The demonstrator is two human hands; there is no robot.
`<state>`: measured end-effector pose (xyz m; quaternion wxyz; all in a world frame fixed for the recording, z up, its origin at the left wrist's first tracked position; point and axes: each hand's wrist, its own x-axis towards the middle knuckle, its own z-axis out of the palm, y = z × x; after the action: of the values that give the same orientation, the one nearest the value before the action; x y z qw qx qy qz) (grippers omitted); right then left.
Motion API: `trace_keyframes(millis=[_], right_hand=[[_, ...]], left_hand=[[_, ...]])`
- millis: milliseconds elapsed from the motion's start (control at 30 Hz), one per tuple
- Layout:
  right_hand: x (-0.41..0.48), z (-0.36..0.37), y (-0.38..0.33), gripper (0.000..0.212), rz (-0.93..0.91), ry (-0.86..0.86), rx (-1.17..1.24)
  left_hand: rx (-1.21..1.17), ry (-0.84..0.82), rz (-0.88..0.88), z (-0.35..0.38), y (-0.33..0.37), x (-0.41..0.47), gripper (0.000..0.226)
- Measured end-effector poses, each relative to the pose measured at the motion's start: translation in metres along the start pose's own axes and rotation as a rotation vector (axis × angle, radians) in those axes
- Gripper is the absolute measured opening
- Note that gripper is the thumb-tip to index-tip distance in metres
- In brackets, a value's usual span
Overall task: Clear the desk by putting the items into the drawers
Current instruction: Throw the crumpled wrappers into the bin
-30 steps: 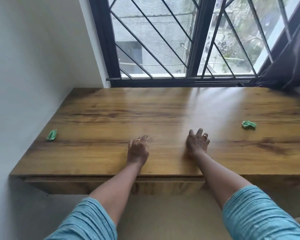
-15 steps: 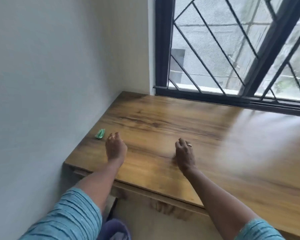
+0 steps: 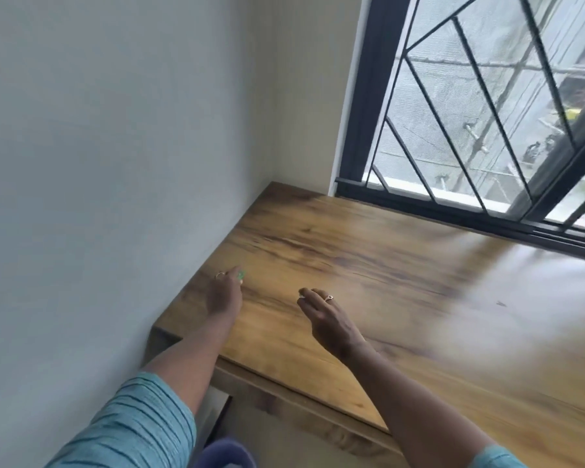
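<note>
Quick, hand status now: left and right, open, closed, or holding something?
Left hand: fingertips at the small green item; grip cannot be told.
Right hand: open, fingers relaxed, holding nothing.

Wall flush left of desk

Brown wood-grain desk, small green item, teal sleeve (darker stripes), black window frame

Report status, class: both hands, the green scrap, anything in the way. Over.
Left hand at green scrap, grip unclear. Right hand open over desk. Nothing seen blocking the scrap.
</note>
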<state>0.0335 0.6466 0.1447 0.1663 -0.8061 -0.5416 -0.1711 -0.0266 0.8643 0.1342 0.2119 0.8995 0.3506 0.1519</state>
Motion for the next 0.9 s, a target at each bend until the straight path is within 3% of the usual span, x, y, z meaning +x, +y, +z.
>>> trace_keyframes(millis=[233, 367, 567, 667, 833, 900], right_hand=[[0.003, 0.008, -0.066, 0.021, -0.021, 0.014, 0.156], [-0.025, 0.019, -0.118, 0.016, -0.069, -0.013, 0.241], [-0.080, 0.051, -0.185, 0.014, -0.038, -0.142, 0.393], [-0.106, 0.071, -0.209, 0.014, 0.064, -0.297, 0.482], [-0.140, 0.114, -0.226, 0.028, 0.488, -0.679, 0.590], [-0.152, 0.135, -0.225, 0.017, 0.603, -0.777, 0.628]], left_hand=[[-0.183, 0.063, 0.114, -0.021, -0.028, -0.068, 0.043], [-0.244, 0.191, 0.004, -0.034, -0.057, -0.135, 0.035], [-0.235, 0.211, -0.105, -0.025, -0.107, -0.238, 0.040], [-0.269, 0.072, -0.340, -0.008, -0.128, -0.278, 0.032], [-0.315, -0.223, -0.747, 0.044, -0.172, -0.311, 0.029], [-0.342, -0.344, -0.848, 0.066, -0.185, -0.319, 0.025]])
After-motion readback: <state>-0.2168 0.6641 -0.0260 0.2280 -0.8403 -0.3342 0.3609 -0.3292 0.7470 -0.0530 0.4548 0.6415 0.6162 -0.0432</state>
